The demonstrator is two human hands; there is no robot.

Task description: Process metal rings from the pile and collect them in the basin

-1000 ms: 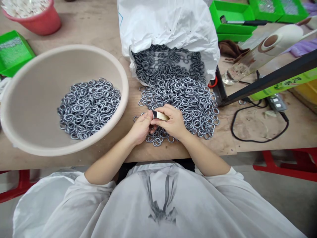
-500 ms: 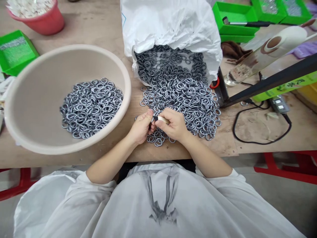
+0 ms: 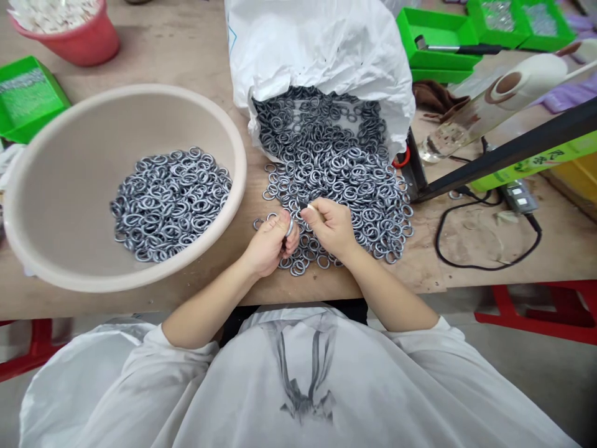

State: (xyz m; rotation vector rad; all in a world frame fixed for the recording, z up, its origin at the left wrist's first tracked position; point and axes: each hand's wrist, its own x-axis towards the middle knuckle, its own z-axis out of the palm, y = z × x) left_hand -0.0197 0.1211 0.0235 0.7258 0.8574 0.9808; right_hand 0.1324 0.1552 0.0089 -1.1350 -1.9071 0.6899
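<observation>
My left hand (image 3: 268,244) is closed, pinching a grey ring (image 3: 290,227) between thumb and fingers. Just to the right, my right hand (image 3: 332,229) is wrapped round a small tool with a dark flat tip (image 3: 303,205) and a pale handle mostly hidden in the fist. The tip is a short way from the ring, apart from it. Under and behind both hands spreads a heap of loose grey rings (image 3: 336,171), spilling from the mouth of a white sack (image 3: 321,50). On the left stands a large beige basin (image 3: 60,186) with a pile of similar rings (image 3: 172,202) in it.
A red tub (image 3: 88,40) and a green bin (image 3: 30,102) stand at the back left. Green trays (image 3: 436,28) hold a tool at the back right. A dark metal bar (image 3: 508,149), a clear bottle (image 3: 448,137) and a black cable (image 3: 438,242) occupy the right side.
The tool's tip was against the ring in my left hand; now the two hands are slightly apart. My right hand has moved a little up and right, and the ring shows more clearly.
</observation>
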